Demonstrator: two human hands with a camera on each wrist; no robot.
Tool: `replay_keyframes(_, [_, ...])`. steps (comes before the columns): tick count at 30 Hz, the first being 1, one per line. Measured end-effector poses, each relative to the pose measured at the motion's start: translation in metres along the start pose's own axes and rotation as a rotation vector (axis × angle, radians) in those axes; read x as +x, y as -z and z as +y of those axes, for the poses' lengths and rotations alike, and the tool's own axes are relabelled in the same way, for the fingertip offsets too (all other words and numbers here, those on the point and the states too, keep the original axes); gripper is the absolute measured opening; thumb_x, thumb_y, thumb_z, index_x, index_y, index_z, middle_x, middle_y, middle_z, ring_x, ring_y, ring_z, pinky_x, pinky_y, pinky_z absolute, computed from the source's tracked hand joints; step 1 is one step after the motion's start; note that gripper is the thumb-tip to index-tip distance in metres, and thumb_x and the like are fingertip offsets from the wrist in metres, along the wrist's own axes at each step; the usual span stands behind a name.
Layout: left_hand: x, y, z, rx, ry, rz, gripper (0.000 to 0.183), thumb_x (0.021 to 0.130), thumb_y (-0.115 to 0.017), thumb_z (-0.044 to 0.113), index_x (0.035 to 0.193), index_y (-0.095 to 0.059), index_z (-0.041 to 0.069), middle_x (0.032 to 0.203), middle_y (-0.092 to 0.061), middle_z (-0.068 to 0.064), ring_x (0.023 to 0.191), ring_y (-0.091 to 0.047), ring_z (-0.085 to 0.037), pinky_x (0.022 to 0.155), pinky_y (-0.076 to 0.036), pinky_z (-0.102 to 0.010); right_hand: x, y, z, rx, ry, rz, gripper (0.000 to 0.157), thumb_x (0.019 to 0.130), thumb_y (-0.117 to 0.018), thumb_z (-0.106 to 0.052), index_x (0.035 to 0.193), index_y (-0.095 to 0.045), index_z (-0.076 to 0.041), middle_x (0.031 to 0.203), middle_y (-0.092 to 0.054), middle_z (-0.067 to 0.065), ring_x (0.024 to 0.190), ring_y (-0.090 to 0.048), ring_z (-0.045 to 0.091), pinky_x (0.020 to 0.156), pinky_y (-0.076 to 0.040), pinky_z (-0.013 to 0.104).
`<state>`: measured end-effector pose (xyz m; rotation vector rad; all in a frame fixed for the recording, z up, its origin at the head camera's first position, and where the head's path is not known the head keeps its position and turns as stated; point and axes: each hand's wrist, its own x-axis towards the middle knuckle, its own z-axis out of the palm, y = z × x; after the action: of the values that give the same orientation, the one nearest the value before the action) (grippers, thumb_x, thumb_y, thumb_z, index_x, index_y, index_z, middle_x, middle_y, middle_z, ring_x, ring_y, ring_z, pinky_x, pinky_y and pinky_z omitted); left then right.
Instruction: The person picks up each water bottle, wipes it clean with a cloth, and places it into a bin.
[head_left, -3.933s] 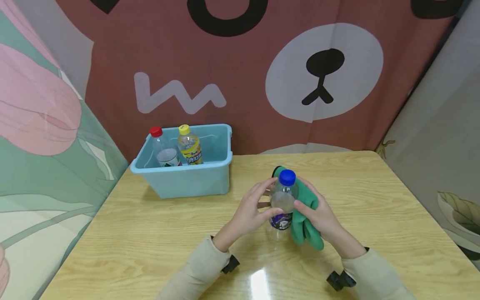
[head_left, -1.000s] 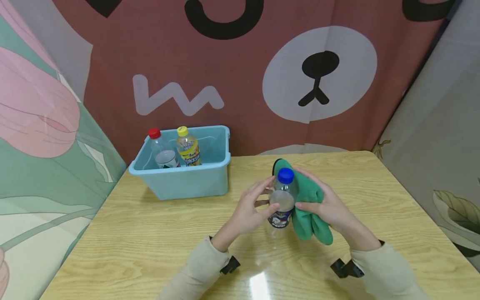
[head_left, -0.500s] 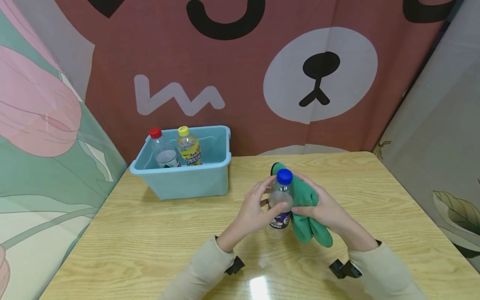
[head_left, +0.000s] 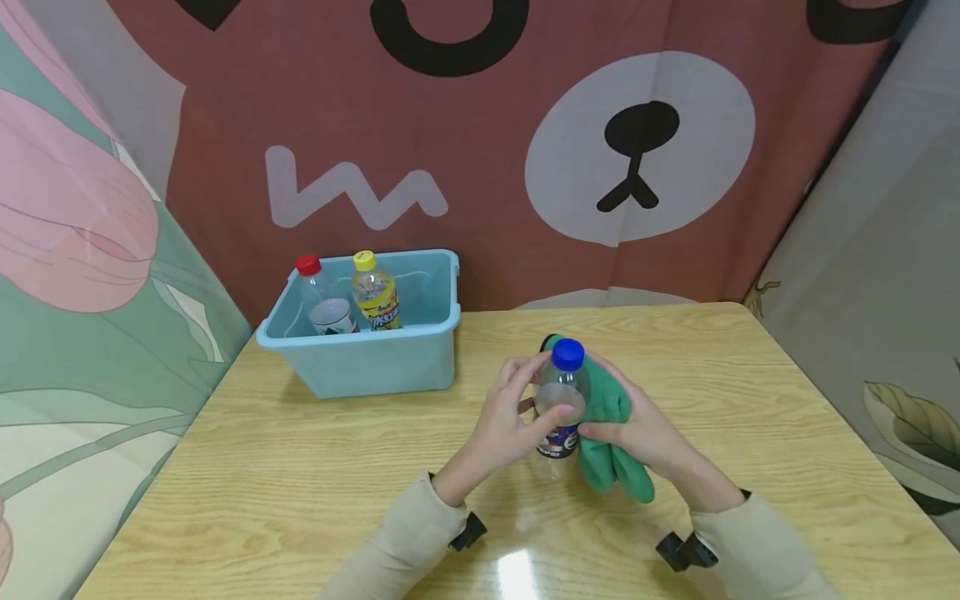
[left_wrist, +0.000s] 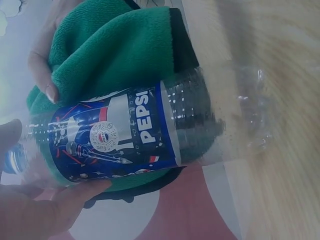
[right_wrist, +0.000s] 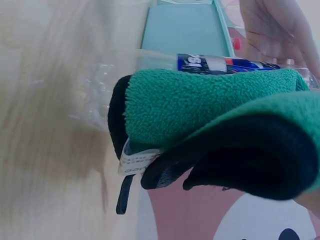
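A clear plastic Pepsi bottle (head_left: 558, 404) with a blue cap stands upright, close over the wooden table. My left hand (head_left: 510, 417) grips it around the upper body, thumb in front and fingers behind. In the left wrist view the bottle's dark blue label (left_wrist: 115, 132) faces the camera. My right hand (head_left: 645, 429) holds a folded green towel (head_left: 607, 408) with black edging against the bottle's right side. The right wrist view shows the towel (right_wrist: 200, 105) with its white tag and hanging loop, covering much of the bottle; the right fingers are mostly hidden behind the cloth.
A light blue bin (head_left: 375, 367) stands at the back left of the wooden table (head_left: 300, 500). Inside it are a red-capped bottle (head_left: 330, 310) and a yellow-capped bottle (head_left: 377, 296). A curtain with a bear print (head_left: 480, 167) hangs right behind the table.
The green towel has shifted along the bottle's side with my right hand, higher a second ago and lower now. My left hand keeps its grip, and the bottle's label has turned slightly.
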<state>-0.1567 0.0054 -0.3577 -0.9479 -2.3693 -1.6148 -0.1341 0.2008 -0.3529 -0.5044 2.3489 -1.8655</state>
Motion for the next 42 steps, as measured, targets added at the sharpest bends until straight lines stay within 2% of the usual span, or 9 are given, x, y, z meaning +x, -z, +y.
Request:
replay_keyframes(4, [0.000,0.000,0.000,0.003,-0.015,-0.002,0.059,0.085,-0.066,0.021,0.136,-0.040,0.008,0.115,-0.043,-0.011,0.104,-0.047,-0.023,0.077,-0.052,-0.032,0.000,-0.004,0.006,0.018,-0.003,0.010,0.087,0.076,-0.067,0.004,0.146,-0.020,-0.016,0.136,-0.037,0.019,0.116,-0.043,0.034,0.090,-0.042,0.038])
replay_keyframes(9, [-0.001,0.001,-0.002,0.002,-0.041,0.005,0.059,0.085,-0.065,0.022,0.136,-0.039,0.007,0.116,-0.043,-0.015,0.102,-0.048,-0.027,0.075,-0.052,-0.029,0.001,-0.009,0.015,0.034,-0.022,0.000,0.085,0.076,-0.067,0.001,0.145,-0.020,-0.016,0.133,-0.040,0.019,0.115,-0.044,0.035,0.092,-0.040,0.044])
replay_keyframes(15, [0.003,0.000,-0.004,-0.009,-0.067,0.002,0.059,0.085,-0.065,0.021,0.137,-0.039,0.011,0.114,-0.043,-0.015,0.101,-0.048,-0.028,0.075,-0.052,-0.031,0.000,-0.013,0.025,0.021,-0.078,0.001,0.080,0.075,-0.065,0.003,0.142,-0.022,-0.007,0.125,-0.047,0.021,0.108,-0.050,0.031,0.090,-0.041,0.042])
replay_keyframes(18, [0.004,0.003,-0.001,-0.027,-0.042,-0.026,0.059,0.085,-0.065,0.016,0.137,-0.037,0.008,0.116,-0.043,-0.014,0.103,-0.047,-0.029,0.077,-0.052,-0.033,0.000,-0.015,0.027,0.021,-0.107,0.001,0.080,0.075,-0.063,0.006,0.142,-0.021,-0.005,0.126,-0.046,0.022,0.111,-0.048,0.032,0.094,-0.039,0.045])
replay_keyframes(22, [0.006,0.007,-0.003,-0.044,-0.017,-0.069,0.061,0.085,-0.065,0.014,0.137,-0.035,0.009,0.119,-0.042,-0.015,0.109,-0.046,-0.030,0.080,-0.051,-0.035,-0.001,-0.014,0.025,0.039,-0.130,0.042,0.084,0.071,-0.060,0.011,0.144,-0.022,-0.008,0.132,-0.042,0.022,0.117,-0.042,0.034,0.098,-0.034,0.048])
replay_keyframes(28, [0.009,0.012,-0.011,-0.002,-0.066,-0.088,0.057,0.084,-0.066,0.017,0.134,-0.038,0.010,0.115,-0.048,-0.012,0.106,-0.049,-0.024,0.081,-0.050,-0.032,-0.002,-0.006,0.015,0.041,-0.082,0.093,0.086,0.069,-0.059,0.015,0.144,-0.026,-0.013,0.141,-0.031,0.020,0.124,-0.032,0.037,0.099,-0.029,0.051])
replay_keyframes(31, [0.010,0.014,-0.011,0.010,-0.082,-0.090,0.057,0.084,-0.066,0.018,0.133,-0.038,0.009,0.114,-0.051,-0.011,0.104,-0.051,-0.022,0.079,-0.051,-0.033,-0.002,0.002,0.006,0.027,-0.056,0.090,0.085,0.071,-0.060,0.013,0.144,-0.027,-0.015,0.144,-0.027,0.017,0.125,-0.031,0.037,0.096,-0.033,0.048])
replay_keyframes(37, [0.010,0.017,-0.014,-0.003,-0.103,-0.102,0.054,0.085,-0.064,0.016,0.131,-0.037,0.006,0.117,-0.053,-0.012,0.104,-0.053,-0.022,0.075,-0.051,-0.031,0.004,0.019,-0.015,-0.021,-0.003,0.075,0.084,0.072,-0.063,0.011,0.143,-0.030,-0.018,0.143,-0.029,0.013,0.118,-0.038,0.036,0.084,-0.046,0.037])
replay_keyframes(42, [0.009,0.018,-0.016,-0.020,-0.129,-0.098,0.049,0.086,-0.063,0.013,0.129,-0.040,0.006,0.122,-0.051,-0.012,0.105,-0.052,-0.025,0.075,-0.052,-0.033,0.008,0.020,-0.026,-0.042,0.022,0.066,0.081,0.071,-0.064,0.013,0.141,-0.035,-0.018,0.141,-0.034,0.012,0.113,-0.042,0.034,0.080,-0.048,0.037])
